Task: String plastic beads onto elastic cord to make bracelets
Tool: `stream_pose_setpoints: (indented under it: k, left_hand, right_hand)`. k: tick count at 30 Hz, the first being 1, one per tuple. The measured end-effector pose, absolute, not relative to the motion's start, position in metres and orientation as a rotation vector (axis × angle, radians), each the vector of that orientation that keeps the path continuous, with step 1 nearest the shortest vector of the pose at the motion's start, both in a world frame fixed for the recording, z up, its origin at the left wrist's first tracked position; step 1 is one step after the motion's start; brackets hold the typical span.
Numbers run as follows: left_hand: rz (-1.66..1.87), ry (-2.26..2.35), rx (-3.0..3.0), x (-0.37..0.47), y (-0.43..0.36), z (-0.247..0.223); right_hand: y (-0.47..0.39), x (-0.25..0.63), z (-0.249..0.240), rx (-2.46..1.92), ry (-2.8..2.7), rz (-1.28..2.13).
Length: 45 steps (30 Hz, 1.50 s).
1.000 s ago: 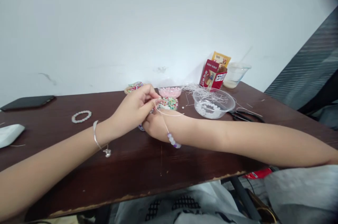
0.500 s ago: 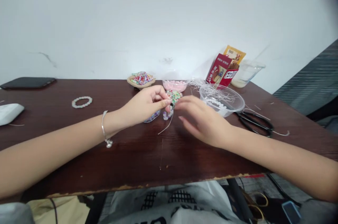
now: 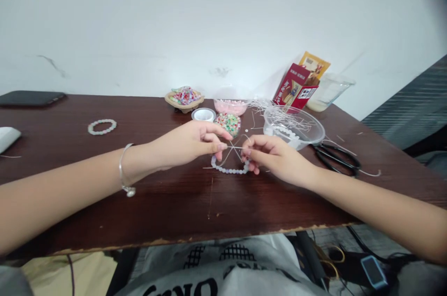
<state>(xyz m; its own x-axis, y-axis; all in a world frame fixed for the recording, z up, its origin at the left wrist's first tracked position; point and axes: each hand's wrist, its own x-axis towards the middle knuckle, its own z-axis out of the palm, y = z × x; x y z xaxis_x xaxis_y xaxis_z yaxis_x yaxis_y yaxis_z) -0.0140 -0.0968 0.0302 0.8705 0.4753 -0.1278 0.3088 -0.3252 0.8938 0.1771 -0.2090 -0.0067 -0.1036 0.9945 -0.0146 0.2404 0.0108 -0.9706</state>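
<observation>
Over the table (image 3: 157, 217), mid-view: a bead strand (image 3: 230, 171) sagging in a curve, its string (image 3: 234, 147) crossed above it.
Left hand (image 3: 200, 142): thumb and fingers pinched together on the string.
Right hand (image 3: 270, 154): pinched likewise on the string, near the strand's right end.
Just behind: a tub of mixed beads (image 3: 227, 124).
Well left: a bead ring (image 3: 102, 132).

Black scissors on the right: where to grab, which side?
I'd take the black scissors by the handle loops, coming from the near right. They lie flat with the loops angled that way; the other end points toward the clear bowl, so access there looks tighter.
</observation>
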Motion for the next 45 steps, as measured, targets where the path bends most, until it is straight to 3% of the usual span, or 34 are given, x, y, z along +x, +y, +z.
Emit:
stream_pose_setpoints:
  k: [7,27,33,40,45]
  left_hand:
    - [0.083,0.690,2.059,-0.045,-0.090,0.015]
    - [0.361,0.819,1.722,-0.063,-0.090,0.001]
    - [0.432,0.859,1.670,-0.065,-0.089,0.000]
    - [0.531,0.842,1.600,-0.067,-0.089,-0.001]
    - [0.572,0.894,1.585,-0.081,-0.092,0.010]
  right_hand:
    - [-0.224,0.195,-0.019,-1.511,-1.443,1.215]
    - [-0.239,0.208,-0.005,-1.693,-1.728,1.044]
    - [-0.245,0.212,0.006,-1.800,-1.989,0.565]
    - [-0.210,0.197,0.004,-1.533,-2.706,-0.166]
    - [-0.197,0.197,0.006,-1.697,-2.795,-0.148]
